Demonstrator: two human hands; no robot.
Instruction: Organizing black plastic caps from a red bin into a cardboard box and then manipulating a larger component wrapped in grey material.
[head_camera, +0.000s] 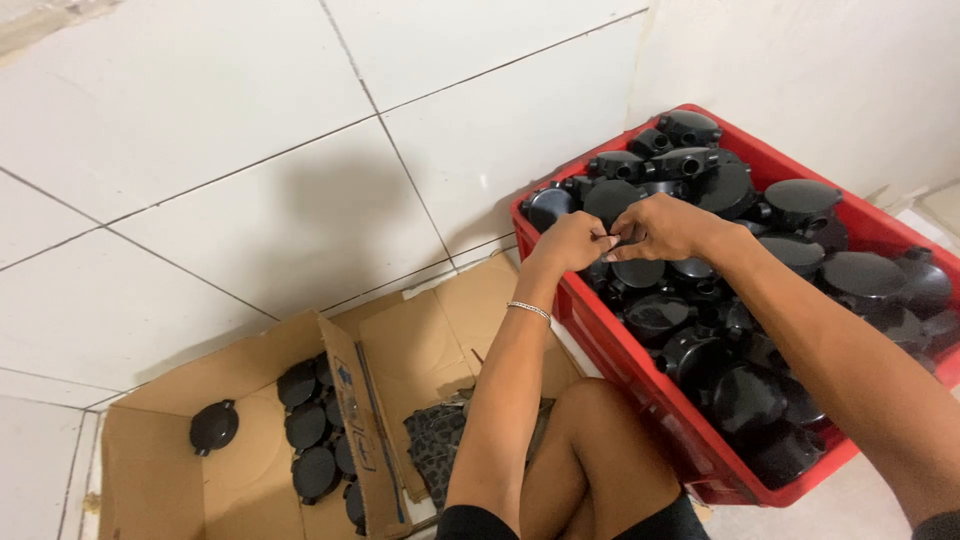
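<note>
My left hand (572, 243) and my right hand (668, 226) meet above the red plastic crate (640, 385), fingers pinched together on a small dark piece (618, 241) between them; its shape is mostly hidden by the fingers. A thin bracelet (528, 310) circles my left wrist. The crate is heaped with several round black plastic boxes with stub outlets and flat lids (800, 196). My knee (600, 420) rests against the crate's near wall.
An open cardboard box (150, 470) lies at lower left with several black round lids (305, 430) inside, one lid (213, 427) apart from the rest. White tiled floor (250, 150) stretches behind; a white wall (820, 70) backs the crate. A patterned cloth (435, 445) lies on flattened cardboard.
</note>
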